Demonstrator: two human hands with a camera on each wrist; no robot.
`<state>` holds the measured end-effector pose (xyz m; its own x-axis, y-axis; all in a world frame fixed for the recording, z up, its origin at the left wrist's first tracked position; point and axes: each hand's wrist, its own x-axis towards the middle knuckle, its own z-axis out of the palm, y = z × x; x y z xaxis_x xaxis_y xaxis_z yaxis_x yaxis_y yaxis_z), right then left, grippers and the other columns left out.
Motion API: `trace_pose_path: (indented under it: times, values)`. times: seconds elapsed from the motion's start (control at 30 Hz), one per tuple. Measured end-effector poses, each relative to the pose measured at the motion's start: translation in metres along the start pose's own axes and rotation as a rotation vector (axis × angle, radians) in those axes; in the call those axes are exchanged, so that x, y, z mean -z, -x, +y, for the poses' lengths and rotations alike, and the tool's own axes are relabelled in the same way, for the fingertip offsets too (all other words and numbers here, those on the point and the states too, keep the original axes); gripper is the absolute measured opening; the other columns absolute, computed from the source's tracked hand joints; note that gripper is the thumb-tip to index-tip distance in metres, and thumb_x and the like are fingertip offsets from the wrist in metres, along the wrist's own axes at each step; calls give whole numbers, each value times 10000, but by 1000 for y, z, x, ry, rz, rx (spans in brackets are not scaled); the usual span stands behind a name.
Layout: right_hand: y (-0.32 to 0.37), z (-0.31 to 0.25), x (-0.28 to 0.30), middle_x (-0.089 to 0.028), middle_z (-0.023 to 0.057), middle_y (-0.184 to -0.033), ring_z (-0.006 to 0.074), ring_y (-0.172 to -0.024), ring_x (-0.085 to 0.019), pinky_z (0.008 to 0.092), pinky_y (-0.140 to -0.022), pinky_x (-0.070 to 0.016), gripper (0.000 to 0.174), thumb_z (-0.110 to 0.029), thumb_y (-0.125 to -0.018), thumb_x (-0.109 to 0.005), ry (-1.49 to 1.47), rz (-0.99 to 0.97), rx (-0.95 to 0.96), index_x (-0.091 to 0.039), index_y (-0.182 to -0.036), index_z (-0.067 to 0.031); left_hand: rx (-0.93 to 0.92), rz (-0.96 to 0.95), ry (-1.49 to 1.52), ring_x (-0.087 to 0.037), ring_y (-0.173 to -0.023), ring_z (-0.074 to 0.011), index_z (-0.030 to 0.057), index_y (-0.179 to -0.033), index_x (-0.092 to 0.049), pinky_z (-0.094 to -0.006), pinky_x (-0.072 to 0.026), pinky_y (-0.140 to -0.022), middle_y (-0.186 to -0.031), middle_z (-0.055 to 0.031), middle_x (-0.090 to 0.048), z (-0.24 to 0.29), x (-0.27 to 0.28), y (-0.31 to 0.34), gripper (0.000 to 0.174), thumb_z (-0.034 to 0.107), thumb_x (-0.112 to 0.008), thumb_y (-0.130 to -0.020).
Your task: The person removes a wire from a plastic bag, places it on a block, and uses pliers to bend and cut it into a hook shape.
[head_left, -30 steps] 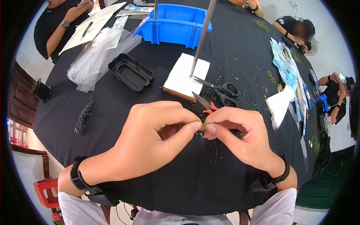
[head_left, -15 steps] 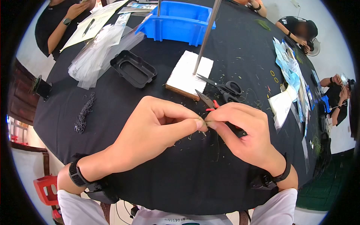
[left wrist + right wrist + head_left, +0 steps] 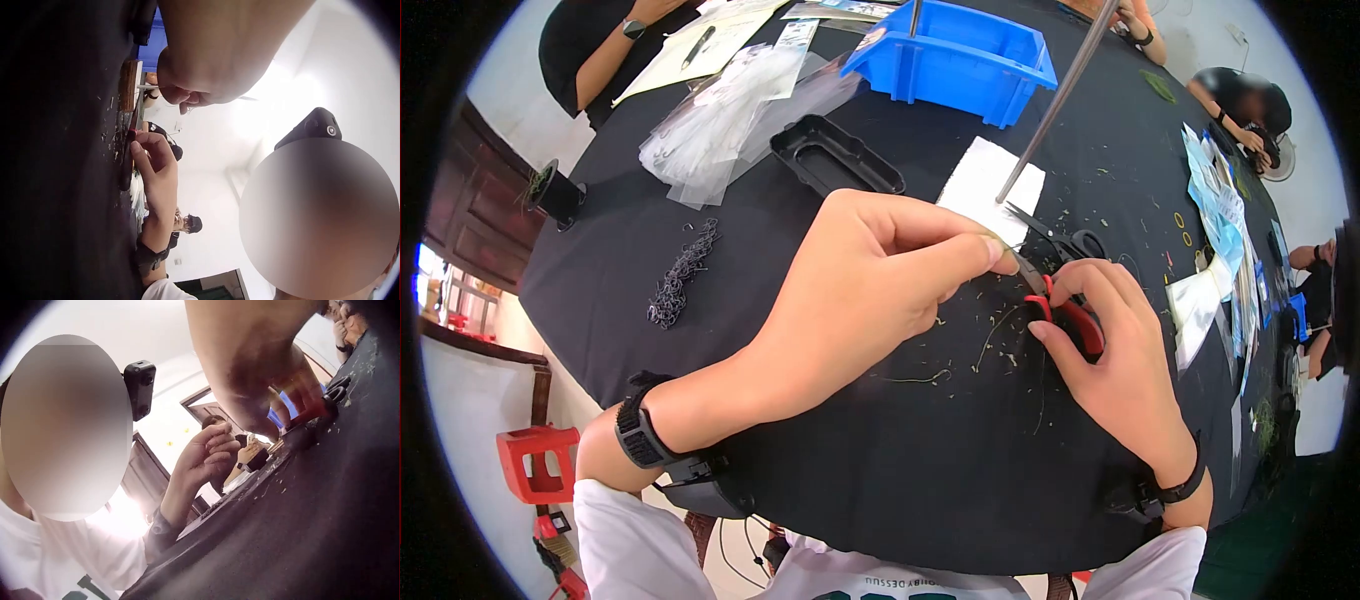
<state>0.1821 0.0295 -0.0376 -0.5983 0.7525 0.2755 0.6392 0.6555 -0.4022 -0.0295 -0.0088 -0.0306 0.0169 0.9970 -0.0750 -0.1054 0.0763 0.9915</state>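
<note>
Red-handled pliers (image 3: pixel 1088 332) show right of centre in the head view, over the black-covered worktop (image 3: pixel 920 470); whether they rest on it I cannot tell. The right hand (image 3: pixel 1125 345) has its fingers curved about the handles, thumb on the near side, but I cannot tell whether the grip is firm. At the centre, the left hand (image 3: pixel 870 270) pinches a thin strand between thumb and forefinger, very little of it visible. Just above the hands are a white-topped block (image 3: pixel 975 190), with a metal rod (image 3: pixel 1060 95) slanting up, and black scissors (image 3: pixel 1088 243). A black tray (image 3: pixel 840 155) lies above centre, a blue bin (image 3: pixel 950 75) near the top edge, clear plastic bags (image 3: pixel 710 130) at upper left and a dark tangled clump (image 3: pixel 685 275) below them. In the left wrist view, turned sideways, the left hand is at upper middle, and the right hand's fingertips meet something red left of centre. In the right wrist view, the right hand's fingers reach down beside a red handle at upper right; the left hand's pinch is at the centre.
</note>
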Motion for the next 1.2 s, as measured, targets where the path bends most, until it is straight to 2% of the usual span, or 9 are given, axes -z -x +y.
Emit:
trace_pose_path:
  times: [0.37,0.7,0.8,0.9,1.0,1.17,1.2]
  values:
    - [0,2,-2,-544,118,-880,301,-820,-540,373,-714,-438,230,-62,-722,-703,-33,-18,-37,-521,-858,-26,38,25,17,-306,-451,-15,-47,-903,-689,-185,-233,-400,-512,51,-406,1,-3,0,209,140,-608,-853]
    - [0,2,-3,-548,111,-874,298,-817,-540,376,-714,-437,224,-47,-714,-697,-39,-19,-34,-526,-858,-24,20,28,-4,-327,-451,-15,-49,-902,-687,-179,-244,-399,-530,47,-419,-2,-2,0,199,123,-605,-846]
    - [-2,-1,-6,-549,89,-868,281,-809,-541,368,-712,-432,218,-40,-682,-705,53,129,146,-554,-839,-40,13,26,3,-347,-460,-15,-51,-902,-683,-176,-259,-401,-539,46,-426,-3,-3,-1,202,124,-596,-852]
    - [-6,-7,-7,-549,62,-877,260,-822,-536,360,-709,-425,207,-54,-655,-714,-72,44,361,-578,-811,-58,25,22,49,-367,-472,-16,-51,-906,-678,-174,-271,-403,-556,42,-439,-3,-2,-1,204,126,-586,-859]
    - [-4,-18,-27,-544,44,-890,232,-847,-519,361,-708,-407,175,-78,-671,-703,-134,-95,368,-592,-805,-61,38,26,66,-379,-482,-17,-51,-912,-674,-177,-283,-403,-573,37,-451,-2,-4,-2,207,128,-579,-864]
    - [-8,-21,-31,-526,46,-844,226,-817,-510,362,-693,-399,144,-71,-698,-679,-133,-143,392,-575,-795,-57,-20,43,20,-419,-503,-25,-50,-909,-672,-182,-321,-408,-601,27,-487,-2,-2,-1,193,110,-570,-874]
    - [-7,-20,-31,-522,48,-835,228,-812,-508,360,-687,-398,140,-69,-700,-676,-140,-144,395,-571,-792,-57,-76,65,-71,-437,-512,-30,-43,-900,-674,-180,-330,-409,-616,16,-504,-3,-2,-1,181,105,-577,-868]
